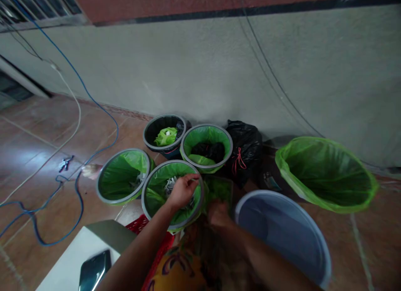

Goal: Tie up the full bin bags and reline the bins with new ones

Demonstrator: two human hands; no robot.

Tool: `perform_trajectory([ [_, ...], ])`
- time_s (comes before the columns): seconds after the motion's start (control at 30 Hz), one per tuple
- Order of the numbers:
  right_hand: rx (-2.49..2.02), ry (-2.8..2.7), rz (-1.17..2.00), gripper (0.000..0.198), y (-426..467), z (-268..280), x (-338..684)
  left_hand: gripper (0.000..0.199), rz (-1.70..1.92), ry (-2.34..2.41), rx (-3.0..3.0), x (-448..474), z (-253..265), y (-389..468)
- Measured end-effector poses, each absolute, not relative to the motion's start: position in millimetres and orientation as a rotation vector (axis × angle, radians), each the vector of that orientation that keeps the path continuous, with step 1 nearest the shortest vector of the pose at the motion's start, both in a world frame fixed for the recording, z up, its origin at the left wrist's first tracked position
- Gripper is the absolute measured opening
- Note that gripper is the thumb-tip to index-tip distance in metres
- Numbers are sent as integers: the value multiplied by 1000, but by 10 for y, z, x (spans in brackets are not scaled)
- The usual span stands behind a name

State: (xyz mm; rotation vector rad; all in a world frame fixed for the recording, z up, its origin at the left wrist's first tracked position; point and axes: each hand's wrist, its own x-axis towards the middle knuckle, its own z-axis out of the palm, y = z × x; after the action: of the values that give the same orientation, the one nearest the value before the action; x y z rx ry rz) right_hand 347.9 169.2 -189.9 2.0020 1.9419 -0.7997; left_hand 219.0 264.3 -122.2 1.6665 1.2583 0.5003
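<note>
My left hand is over a grey-rimmed trash bin with a green liner and crumpled greyish scraps inside. Its fingers curl together at the bin's right rim; whatever they pinch is too small to make out. Lower and to the right, my right hand reaches down beside that bin, near a dark green-lined container. Blur and shadow hide its fingers. Close to my right forearm stands a large grey-blue tub.
More lined bins stand around: a left one, a back one and a middle one. A tied black bag leans near the wall. At right is a large green-lined bin. Blue cable and a phone lie left.
</note>
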Motion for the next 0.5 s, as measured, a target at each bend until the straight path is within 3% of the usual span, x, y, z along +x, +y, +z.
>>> perform_trajectory([
  [0.17,2153,1872,-730,28,1638,-1958,3399,29,530,1239,1606,2025,-1253,2579],
  [0.3,2682,1838,-929,23,1802,-1673,3853,30,533,1209,1661,1950,-1202,2558],
  [0.4,3109,1761,-1665,23,1850,-1269,4194,40,501,1168,1693,1978,-1056,2536],
  [0.5,2918,1576,-2733,29,1765,-742,4406,57,461,1063,1775,2061,-788,2511],
])
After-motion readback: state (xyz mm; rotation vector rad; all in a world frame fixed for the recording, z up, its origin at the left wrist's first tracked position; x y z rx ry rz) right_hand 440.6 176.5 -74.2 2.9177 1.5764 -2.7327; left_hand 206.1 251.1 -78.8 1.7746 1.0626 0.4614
